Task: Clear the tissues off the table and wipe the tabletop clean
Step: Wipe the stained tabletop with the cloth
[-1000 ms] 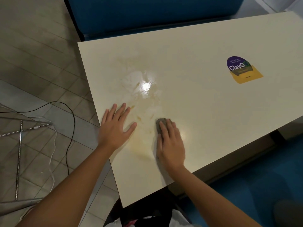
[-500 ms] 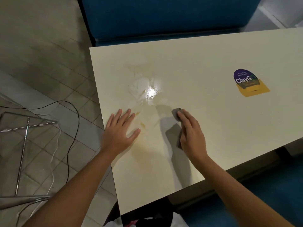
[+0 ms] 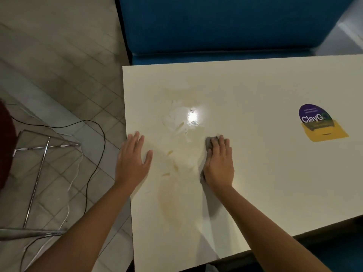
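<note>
The left hand (image 3: 133, 160) lies flat on the desk (image 3: 265, 173) at its left edge, fingers spread and straight, thumb pointing towards the other hand; it has stayed there, in the same pose, through the last second. The right hand (image 3: 219, 163) presses a grey cloth (image 3: 210, 142) flat against the desk with straight fingers held close together. The cloth peeks out past the fingertips and again at the heel of the palm on the thumb side. Half a second ago this hand lay slanted, its fingers angled towards the left hand; now they point straight away from the person. A second ago it sat nearer the left hand than it does now. Between the two hands runs a yellowish smear (image 3: 176, 173), with small streaks and a paler patch reaching back towards the person. Just beyond the fingertips, a wet patch (image 3: 176, 114) carries a bright glare. Well to the right of the right hand is a purple and yellow sticker (image 3: 322, 122). Left of the left hand, on the tiled floor (image 3: 59, 65), lie a black cable (image 3: 98, 154) and a metal frame (image 3: 39, 169).
</note>
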